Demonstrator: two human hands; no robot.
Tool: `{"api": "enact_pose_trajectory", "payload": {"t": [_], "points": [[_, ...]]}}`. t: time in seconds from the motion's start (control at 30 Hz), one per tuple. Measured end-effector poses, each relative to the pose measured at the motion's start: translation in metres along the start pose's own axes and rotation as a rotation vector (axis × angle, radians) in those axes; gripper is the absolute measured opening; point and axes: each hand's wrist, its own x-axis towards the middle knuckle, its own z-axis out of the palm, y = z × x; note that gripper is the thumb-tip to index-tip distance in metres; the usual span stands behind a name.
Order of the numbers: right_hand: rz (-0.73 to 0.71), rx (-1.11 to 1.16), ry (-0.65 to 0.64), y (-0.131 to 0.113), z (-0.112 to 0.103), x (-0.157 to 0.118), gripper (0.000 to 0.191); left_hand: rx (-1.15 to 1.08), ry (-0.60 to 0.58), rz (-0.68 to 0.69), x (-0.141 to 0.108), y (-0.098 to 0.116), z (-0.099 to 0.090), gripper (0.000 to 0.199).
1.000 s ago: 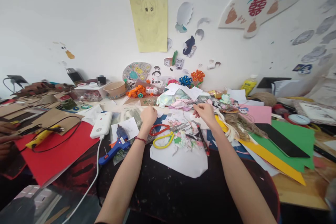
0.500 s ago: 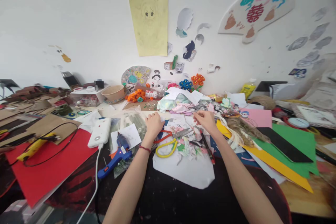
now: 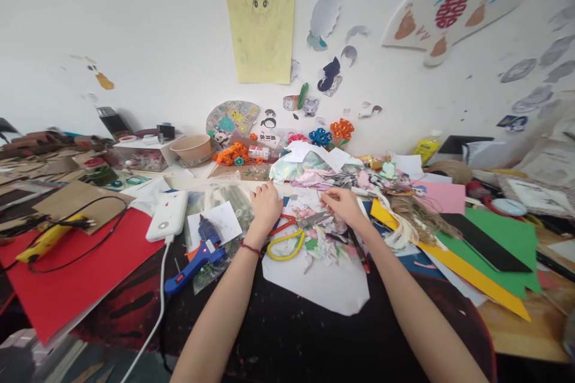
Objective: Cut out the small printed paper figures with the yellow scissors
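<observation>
My left hand [image 3: 266, 206] rests with curled fingers just left of a pile of paper scraps [image 3: 330, 242]; anything under its fingertips is hidden. My right hand [image 3: 342, 203] is closed in a pinch over the pile's far right side, and what lies between its fingers is too small to make out. Between the hands lies a pair of scissors [image 3: 286, 246] with one yellow and one red handle, blades pointing right among the scraps. A white sheet of paper [image 3: 317, 293] lies under the scraps. Dark pens [image 3: 358, 248] lie partly behind my right forearm.
On the left are a blue glue gun [image 3: 197, 263], a white power bank [image 3: 167, 215] with its cable, and red paper [image 3: 94, 269]. Cloth-like pieces [image 3: 309, 170] are heaped behind. Twine [image 3: 411, 215], yellow card [image 3: 476, 278] and green card [image 3: 498, 239] lie right.
My right hand has shifted slightly left, towards the scissors' blades. My left hand stays by the pile. The whole view has tilted down a little.
</observation>
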Motion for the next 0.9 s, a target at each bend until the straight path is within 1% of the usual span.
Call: {"api": "enact_pose_trajectory", "payload": {"t": [0.2,0.4,0.53,0.67,0.83,0.9], "points": [[-0.011,0.015,-0.011,0.001,0.001,0.0,0.031,-0.133,-0.026,-0.056,0.008,-0.003,0.006,0.038],[0.002,0.031,-0.002,0.003,-0.001,0.001,0.031,-0.352,-0.058,-0.091,0.018,-0.008,0.015,0.039],[0.014,0.041,0.0,0.004,-0.001,0.001,0.032,-0.509,-0.067,-0.106,0.02,-0.009,0.017,0.038],[0.013,0.048,-0.015,0.004,0.0,0.0,0.032,-0.663,-0.049,-0.136,0.017,-0.008,0.013,0.038],[-0.007,0.073,-0.022,0.006,0.003,0.0,0.032,-0.856,0.005,-0.178,0.014,-0.007,0.002,0.038],[-0.019,0.09,-0.023,0.008,0.004,0.0,0.032,-0.946,0.001,-0.181,0.014,-0.005,-0.002,0.039]]}}
